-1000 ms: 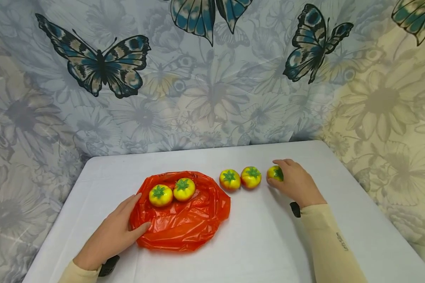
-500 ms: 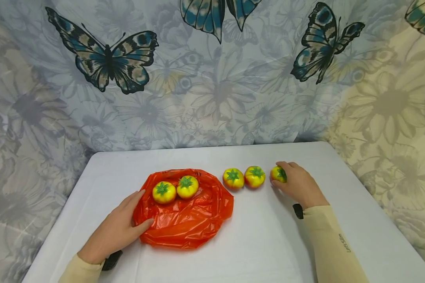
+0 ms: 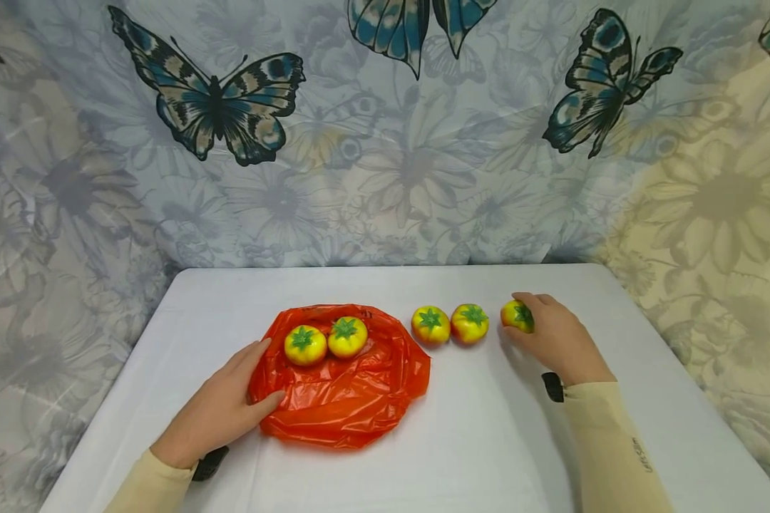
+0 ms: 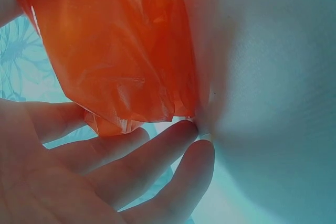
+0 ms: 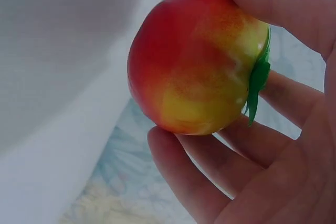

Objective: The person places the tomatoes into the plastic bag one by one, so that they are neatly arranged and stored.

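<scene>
A red plastic bag lies spread on the white table, with two yellow-and-red toy tomatoes, a left one and a right one, on it. My left hand rests against the bag's left edge, thumb over its near side. The left wrist view shows long, loosely extended fingers touching the orange-red plastic. At the right, my right hand grips another toy tomato between thumb and fingertips. Its green leafy top faces the palm in the right wrist view.
Two more toy tomatoes, one nearer the bag and one beside it, sit between the bag and my right hand. The white table ends at a butterfly-printed cloth backdrop.
The whole head view has shifted, so the scene appears further right. Both hands keep their places: the left at the bag, the right on its tomato.
</scene>
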{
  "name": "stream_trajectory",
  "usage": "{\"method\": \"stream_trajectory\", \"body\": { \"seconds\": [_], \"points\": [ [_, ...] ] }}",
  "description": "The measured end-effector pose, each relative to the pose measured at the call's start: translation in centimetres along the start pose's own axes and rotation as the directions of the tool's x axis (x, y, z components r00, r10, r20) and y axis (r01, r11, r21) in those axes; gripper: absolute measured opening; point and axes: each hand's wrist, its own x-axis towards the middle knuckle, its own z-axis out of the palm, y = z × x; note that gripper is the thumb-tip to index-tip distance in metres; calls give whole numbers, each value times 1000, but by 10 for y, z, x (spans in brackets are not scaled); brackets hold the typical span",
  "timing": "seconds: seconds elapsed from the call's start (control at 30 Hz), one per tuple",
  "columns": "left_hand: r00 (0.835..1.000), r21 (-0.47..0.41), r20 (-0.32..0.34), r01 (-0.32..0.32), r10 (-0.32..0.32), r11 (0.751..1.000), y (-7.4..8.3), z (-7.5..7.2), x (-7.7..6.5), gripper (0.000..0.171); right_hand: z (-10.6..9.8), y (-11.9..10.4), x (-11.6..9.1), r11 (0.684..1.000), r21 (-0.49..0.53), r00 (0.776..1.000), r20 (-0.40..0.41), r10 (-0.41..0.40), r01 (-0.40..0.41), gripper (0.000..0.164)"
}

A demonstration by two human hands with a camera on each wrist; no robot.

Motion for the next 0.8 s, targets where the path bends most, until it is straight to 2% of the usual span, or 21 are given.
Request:
{"method": "stream_trajectory", "body": {
  "seconds": [0.2, 0.37, 0.53, 0.8],
  "points": [
    [1000, -3, 1, 10, -10, 1000, 0, 1, 1, 92, -9, -12, -4, 1000, -11, 999, -30, -26, 26, 70],
    [1000, -3, 6, 14, -14, 1000, -1, 0, 2, 92, -15, -21, -6, 999, -25, 999, -21, -30, 29, 72],
    [1000, -9, 18, 22, -22, 1000, -2, -1, 3, 91, -19, -33, -10, 999, -2, 999, -33, -39, 39, 72],
    [999, -11, 19, 29, -29, 1000, -4, -2, 3, 92, -23, -65, -13, 994, 36, 995, -29, -99, 100, 71]
  ]
}}
